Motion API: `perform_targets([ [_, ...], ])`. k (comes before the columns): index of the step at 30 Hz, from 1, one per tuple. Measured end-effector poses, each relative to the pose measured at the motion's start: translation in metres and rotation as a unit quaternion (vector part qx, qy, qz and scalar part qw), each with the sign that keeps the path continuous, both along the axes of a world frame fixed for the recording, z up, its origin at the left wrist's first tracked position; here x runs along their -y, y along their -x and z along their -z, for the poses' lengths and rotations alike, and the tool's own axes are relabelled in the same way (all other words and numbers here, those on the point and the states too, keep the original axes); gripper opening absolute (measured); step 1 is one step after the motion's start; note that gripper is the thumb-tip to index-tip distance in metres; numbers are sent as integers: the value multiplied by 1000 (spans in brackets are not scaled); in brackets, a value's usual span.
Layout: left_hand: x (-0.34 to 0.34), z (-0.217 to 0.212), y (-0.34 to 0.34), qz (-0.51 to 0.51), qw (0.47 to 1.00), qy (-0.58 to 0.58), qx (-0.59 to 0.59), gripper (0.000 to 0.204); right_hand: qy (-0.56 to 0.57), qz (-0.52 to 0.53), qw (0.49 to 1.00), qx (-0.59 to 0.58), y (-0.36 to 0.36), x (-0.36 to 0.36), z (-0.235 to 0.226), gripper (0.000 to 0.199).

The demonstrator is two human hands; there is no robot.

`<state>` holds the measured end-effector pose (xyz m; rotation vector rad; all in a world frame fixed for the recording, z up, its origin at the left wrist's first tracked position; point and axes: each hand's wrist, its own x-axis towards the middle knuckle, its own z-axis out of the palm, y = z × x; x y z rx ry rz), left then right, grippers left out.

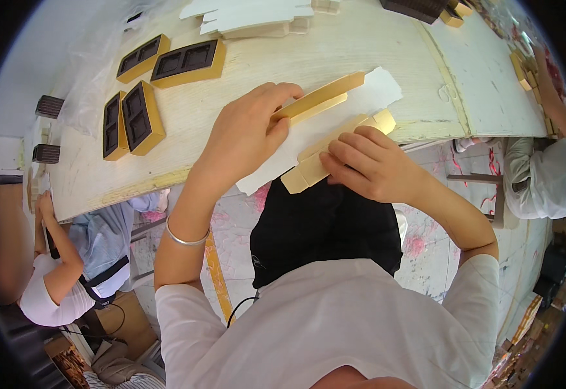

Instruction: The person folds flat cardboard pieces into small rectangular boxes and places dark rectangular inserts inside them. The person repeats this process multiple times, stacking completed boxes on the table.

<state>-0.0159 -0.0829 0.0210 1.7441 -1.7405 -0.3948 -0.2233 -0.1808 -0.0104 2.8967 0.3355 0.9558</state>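
A partly folded cardboard box blank (315,129), white inside and gold outside, lies slantwise at the table's front edge, one corner jutting over my lap. Its two long gold sides stand folded up. My left hand (247,133), with a silver bangle at the wrist, pinches the left end of the far side between thumb and fingers. Curled over the near side is my right hand (374,165), its fingertips pressed on the gold strip and small end flaps showing beyond them. What lies under the right fingers is partly hidden.
Several gold boxes with dark two-compartment trays (189,61) sit at the left of the table (387,48). Flat white blanks (250,16) are piled at the far edge, dark trays (416,6) beside them. Co-workers sit at left (62,272) and right (542,175).
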Motion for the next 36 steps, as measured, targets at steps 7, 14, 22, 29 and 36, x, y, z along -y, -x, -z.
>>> perform_targets([
  [7, 1, -5, -1, 9, 1000, -9, 21, 30, -226, 49, 927, -295, -42, 21, -37, 5],
  [14, -11, -6, 7, -58, 997, 40, -43, 35, -13, 70, 972, -223, -39, -3, -45, 10],
  [22, -19, -12, 9, 120, 983, -104, -91, 41, -360, -21, 927, -100, -16, 13, -16, 18],
  [29, -23, -10, 13, 113, 977, -103, -146, 50, -506, 8, 853, -127, -12, 6, -21, 19],
  [36, -9, 16, 31, 97, 990, 99, 23, 24, -608, -6, 759, -233, -9, 15, -33, 27],
])
